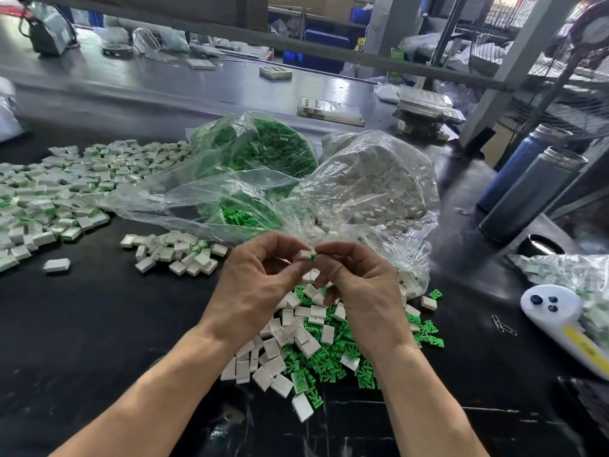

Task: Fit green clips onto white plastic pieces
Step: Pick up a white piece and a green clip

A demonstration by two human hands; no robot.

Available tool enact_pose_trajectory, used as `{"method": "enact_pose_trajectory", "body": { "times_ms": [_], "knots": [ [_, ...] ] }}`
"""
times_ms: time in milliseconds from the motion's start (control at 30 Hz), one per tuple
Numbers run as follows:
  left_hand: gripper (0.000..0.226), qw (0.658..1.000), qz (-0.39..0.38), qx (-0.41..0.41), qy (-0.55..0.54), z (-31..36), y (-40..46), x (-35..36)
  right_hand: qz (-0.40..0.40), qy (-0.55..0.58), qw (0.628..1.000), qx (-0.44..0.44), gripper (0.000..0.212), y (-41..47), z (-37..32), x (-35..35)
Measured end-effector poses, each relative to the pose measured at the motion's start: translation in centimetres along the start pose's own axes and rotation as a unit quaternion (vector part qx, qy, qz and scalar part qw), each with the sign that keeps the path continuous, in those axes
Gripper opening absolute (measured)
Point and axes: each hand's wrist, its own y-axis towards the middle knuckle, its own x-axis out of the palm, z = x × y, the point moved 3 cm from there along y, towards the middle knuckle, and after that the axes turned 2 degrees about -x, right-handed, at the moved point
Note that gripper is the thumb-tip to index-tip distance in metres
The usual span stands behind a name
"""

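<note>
My left hand (260, 278) pinches a small white plastic piece (304, 254) between thumb and fingers. My right hand (356, 282) pinches a green clip (313, 257) and holds it against the end of that white piece, above the table. Below the hands lies a mixed heap of loose white pieces (280, 344) and green clips (333, 361). A small pile of white pieces (174, 250) lies to the left of my hands.
A clear bag of green clips (263, 150) and a clear bag of white pieces (379, 179) lie open behind my hands. A wide spread of pieces (66, 183) covers the left. Two dark bottles (530, 192) and a white handheld device (557, 311) are on the right.
</note>
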Motion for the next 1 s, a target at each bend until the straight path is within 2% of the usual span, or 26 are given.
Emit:
{"method": "enact_pose_trajectory", "body": {
  "times_ms": [233,467,700,867,1000],
  "knots": [
    [0.02,1.0,-0.012,0.013,0.01,0.04,-0.16,-0.03,0.009,0.022,1.0,-0.017,0.012,-0.04,-0.17,-0.09],
    [0.02,0.996,0.01,0.023,0.089,-0.06,-0.11,-0.27,-0.003,0.012,0.999,-0.04,0.014,-0.04,-0.32,0.02],
    [0.022,0.995,0.01,0.027,0.095,-0.1,-0.13,0.04,-0.007,-0.016,0.999,-0.039,0.015,-0.1,-0.15,0.35],
    [0.015,0.994,0.022,0.033,0.098,0.02,-0.13,-0.18,-0.002,-0.012,0.999,-0.036,0.014,-0.08,-0.13,0.32],
    [0.015,0.996,0.014,0.009,0.087,-0.16,-0.06,-0.31,-0.001,-0.023,0.999,-0.04,0.014,-0.21,-0.25,0.24]
  ]
}}
